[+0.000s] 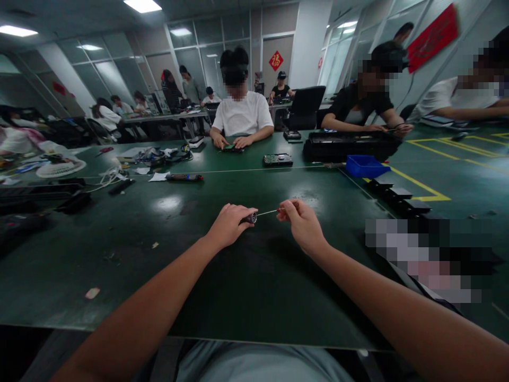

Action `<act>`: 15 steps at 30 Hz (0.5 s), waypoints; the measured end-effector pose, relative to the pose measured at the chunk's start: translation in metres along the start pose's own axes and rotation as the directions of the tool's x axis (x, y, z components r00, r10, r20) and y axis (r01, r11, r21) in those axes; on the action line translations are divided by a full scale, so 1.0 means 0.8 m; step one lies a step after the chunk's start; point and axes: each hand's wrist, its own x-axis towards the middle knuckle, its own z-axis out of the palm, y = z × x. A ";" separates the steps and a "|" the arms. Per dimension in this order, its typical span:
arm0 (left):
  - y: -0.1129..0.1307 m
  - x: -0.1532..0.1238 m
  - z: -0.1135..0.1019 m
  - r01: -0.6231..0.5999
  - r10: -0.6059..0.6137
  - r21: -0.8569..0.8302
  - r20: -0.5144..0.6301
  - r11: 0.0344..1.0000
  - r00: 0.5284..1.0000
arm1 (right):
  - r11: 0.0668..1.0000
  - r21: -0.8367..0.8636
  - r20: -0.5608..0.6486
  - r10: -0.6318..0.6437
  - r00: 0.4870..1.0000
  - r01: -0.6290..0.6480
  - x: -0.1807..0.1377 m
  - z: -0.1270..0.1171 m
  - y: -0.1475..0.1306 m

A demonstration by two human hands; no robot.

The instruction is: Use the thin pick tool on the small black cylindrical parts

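My left hand (pixel 230 224) is closed around a small dark cylinder (pixel 252 217), whose round, ringed end faces right. Most of the cylinder is hidden by the fingers. Between thumb and fingers, my right hand (pixel 301 223) pinches a thin screwdriver (pixel 267 213). Its slim metal shaft points left, and a bit of red shows at the fingertips. The shaft's tip reaches the cylinder's round end; whether it goes inside I cannot tell. Both hands are just above the dark green table (pixel 254 286).
Ahead lie a hard drive (pixel 277 159) and a dark electric screwdriver (pixel 185 178). A blue bin (pixel 366 166) and a row of black blocks (pixel 397 195) stand to the right. Tangled cables (pixel 159 155) lie far left. Across the table a person (pixel 242 114) handles a green board.
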 end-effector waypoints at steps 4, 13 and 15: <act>0.002 0.000 0.000 0.002 -0.002 0.012 0.006 1.000 1.000 | 0.992 -0.118 0.010 -0.035 0.999 0.036 -0.003 -0.001 -0.007; -0.003 -0.001 0.002 0.027 -0.027 0.020 0.037 0.999 0.999 | 0.941 -0.303 0.128 -0.116 0.985 0.150 -0.009 -0.001 -0.013; -0.005 0.000 0.003 0.039 -0.040 0.028 0.046 0.999 0.998 | 0.912 -0.373 0.155 -0.120 0.981 0.170 -0.009 -0.002 -0.015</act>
